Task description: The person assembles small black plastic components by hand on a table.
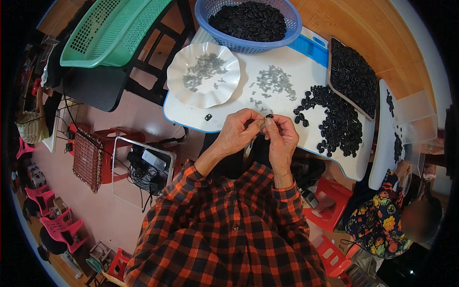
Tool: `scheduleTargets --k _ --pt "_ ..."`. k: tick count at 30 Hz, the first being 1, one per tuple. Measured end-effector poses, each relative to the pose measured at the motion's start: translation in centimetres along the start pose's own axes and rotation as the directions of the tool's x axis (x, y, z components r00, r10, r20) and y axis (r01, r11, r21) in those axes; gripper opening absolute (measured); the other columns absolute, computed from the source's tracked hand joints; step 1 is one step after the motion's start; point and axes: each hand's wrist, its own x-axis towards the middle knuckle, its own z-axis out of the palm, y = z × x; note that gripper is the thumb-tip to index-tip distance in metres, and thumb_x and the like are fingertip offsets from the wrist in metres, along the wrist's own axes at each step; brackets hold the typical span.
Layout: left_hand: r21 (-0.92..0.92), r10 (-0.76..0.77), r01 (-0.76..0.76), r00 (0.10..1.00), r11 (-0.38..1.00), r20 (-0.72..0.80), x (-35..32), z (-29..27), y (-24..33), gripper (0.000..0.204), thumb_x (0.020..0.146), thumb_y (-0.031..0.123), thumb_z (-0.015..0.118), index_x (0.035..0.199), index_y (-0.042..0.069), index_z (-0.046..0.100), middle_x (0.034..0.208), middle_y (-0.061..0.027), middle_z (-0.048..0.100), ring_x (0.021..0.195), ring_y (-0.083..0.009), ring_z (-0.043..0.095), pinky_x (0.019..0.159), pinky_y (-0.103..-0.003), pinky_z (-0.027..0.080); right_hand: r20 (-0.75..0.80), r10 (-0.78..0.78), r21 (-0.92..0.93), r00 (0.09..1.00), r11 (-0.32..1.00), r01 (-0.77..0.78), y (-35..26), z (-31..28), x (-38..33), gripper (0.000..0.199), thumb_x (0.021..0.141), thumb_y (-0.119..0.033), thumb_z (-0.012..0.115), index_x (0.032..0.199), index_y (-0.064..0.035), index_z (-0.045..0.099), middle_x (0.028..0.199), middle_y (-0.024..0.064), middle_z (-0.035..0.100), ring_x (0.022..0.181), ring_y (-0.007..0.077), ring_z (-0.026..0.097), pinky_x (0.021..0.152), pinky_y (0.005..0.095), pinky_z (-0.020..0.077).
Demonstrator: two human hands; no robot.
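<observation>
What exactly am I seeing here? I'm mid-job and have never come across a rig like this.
There is no machine: these are a person's own bare hands. The single picture comes from the left of two wide fisheye cameras worn on the head, looking down, so straight edges bend toward the rim.

The left hand and right hand meet at the near edge of a white table. A small black piece shows at the right fingertips; its details are too small to tell.

On the table are a wavy white plate holding small greyish pieces, a loose scatter of similar pieces, a heap of black oval pieces, a tray and a blue basket, both filled with black pieces.
</observation>
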Motion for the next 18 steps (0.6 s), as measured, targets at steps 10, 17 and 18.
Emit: scheduleTargets --k 10,17,18 --pt "-0.216 -0.085 0.103 0.992 0.971 0.088 0.2 0.1 -0.2 0.021 0.091 0.018 0.059 0.095 -0.003 0.060 0.076 -0.0032 0.062 0.057 -0.0050 0.054 0.046 -0.018 0.045 -0.061 -0.074 -0.003 0.995 0.997 0.074 0.2 0.3 -0.1 0.010 0.088 -0.006 0.062 0.095 0.0002 0.058 0.077 0.0008 0.061 0.064 0.0047 0.056 0.056 0.0171 0.0427" --pt "0.431 0.328 -0.252 0.938 0.866 -0.112 0.8 -0.1 -1.1 0.013 0.085 0.011 0.064 0.092 0.000 0.061 0.073 -0.0068 0.060 0.058 -0.0139 0.058 0.051 -0.029 0.047 -0.093 -0.057 0.034 0.994 0.998 0.061 0.8 -0.2 0.1 0.010 0.087 -0.007 0.063 0.094 -0.0003 0.058 0.076 0.0020 0.062 0.063 0.0058 0.056 0.054 0.0177 0.0420" --pt "0.432 0.328 -0.251 0.938 0.866 -0.112 1.0 -0.1 -1.1 0.013 0.085 0.011 0.064 0.092 0.000 0.061 0.073 -0.0068 0.060 0.058 -0.0139 0.058 0.051 -0.029 0.047 -0.100 -0.032 0.073 0.994 0.997 0.040 0.7 -0.2 0.1 0.010 0.087 -0.007 0.063 0.093 -0.0005 0.058 0.077 0.0029 0.062 0.063 0.0065 0.056 0.053 0.0181 0.0416"
